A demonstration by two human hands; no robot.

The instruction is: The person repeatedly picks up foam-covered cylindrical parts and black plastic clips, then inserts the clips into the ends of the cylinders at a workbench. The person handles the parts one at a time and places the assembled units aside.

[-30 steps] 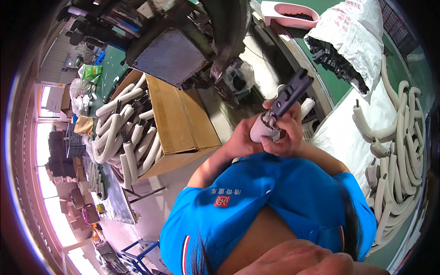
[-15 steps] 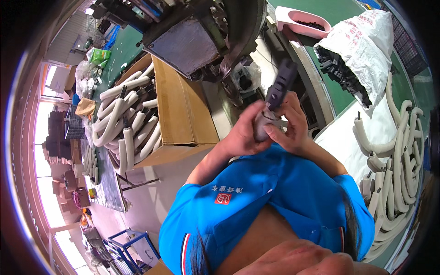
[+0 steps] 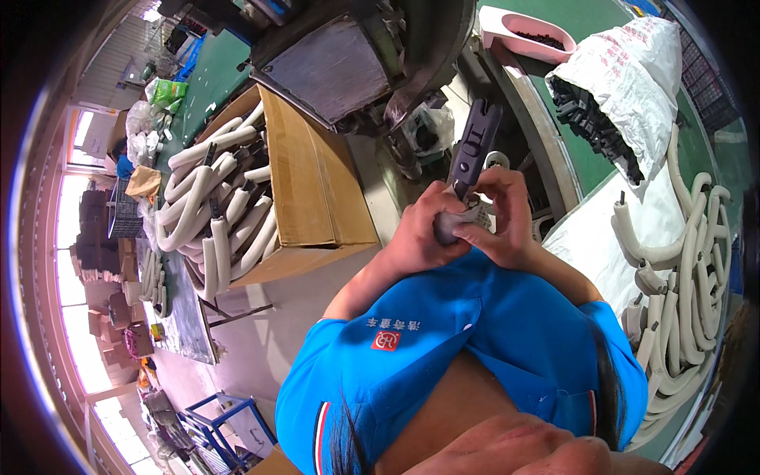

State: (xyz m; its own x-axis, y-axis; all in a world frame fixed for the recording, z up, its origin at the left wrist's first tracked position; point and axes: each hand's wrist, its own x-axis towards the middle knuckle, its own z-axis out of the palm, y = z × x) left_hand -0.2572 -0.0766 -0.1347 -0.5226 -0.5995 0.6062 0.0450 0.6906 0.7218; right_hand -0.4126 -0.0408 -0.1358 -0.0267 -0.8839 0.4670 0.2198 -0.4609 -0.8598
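Head-worn fisheye view — facing steeply down, close above the wearer's blue shirt (image 3: pixel 443 321)

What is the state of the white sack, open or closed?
Open: the white sack shows black parts at its uncovered mouth.

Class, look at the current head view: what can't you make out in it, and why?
All in the head view:
- Lower part of the grey sleeve: hidden by the left hand and right hand.
- Floor of the cardboard box: covered by pale tubes.
- Top of the machine: cut off by the upper edge.
- Shapes of the dark bits: too small.
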